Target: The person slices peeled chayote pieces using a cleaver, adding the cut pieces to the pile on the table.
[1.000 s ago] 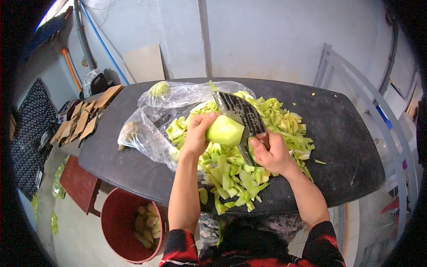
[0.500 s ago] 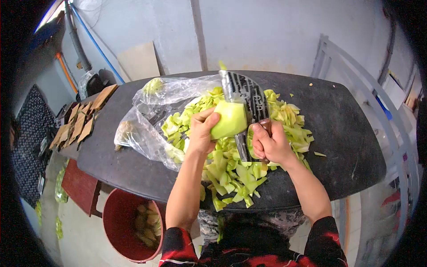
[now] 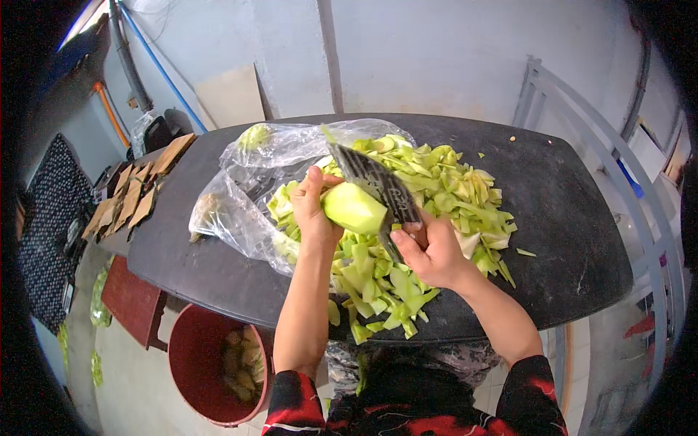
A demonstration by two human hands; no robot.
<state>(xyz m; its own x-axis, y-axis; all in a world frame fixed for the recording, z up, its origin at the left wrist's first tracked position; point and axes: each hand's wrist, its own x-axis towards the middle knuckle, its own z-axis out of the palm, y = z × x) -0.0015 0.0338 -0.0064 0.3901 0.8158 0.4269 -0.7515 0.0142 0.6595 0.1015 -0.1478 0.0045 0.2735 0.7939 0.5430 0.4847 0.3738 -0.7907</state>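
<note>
A pale green peeled vegetable (image 3: pixel 355 208) is gripped by my left hand (image 3: pixel 315 209), its cut end turned toward the blade. My right hand (image 3: pixel 435 251) is wrapped round the handle of a broad dark cleaver (image 3: pixel 378 183), which slants up and left just beside the vegetable. A scrap of green peel clings near the blade's upper tip. Under and around both hands lies a wide heap of green peelings (image 3: pixel 454 185) on the dark table (image 3: pixel 560 240). The clear plastic bag (image 3: pixel 240 225) spreads to the left of the heap.
Below the table's left front edge stands a red bucket (image 3: pixel 207 363) with scraps inside, near a red stool (image 3: pixel 129 298). Torn cardboard pieces (image 3: pixel 134 192) lie at the left. A grey metal frame (image 3: pixel 603 145) rises at the right.
The cleaver went from slanted to nearly upright and is now tilted left again. The vegetable has moved slightly left and down from half a second ago, and its angle has changed.
</note>
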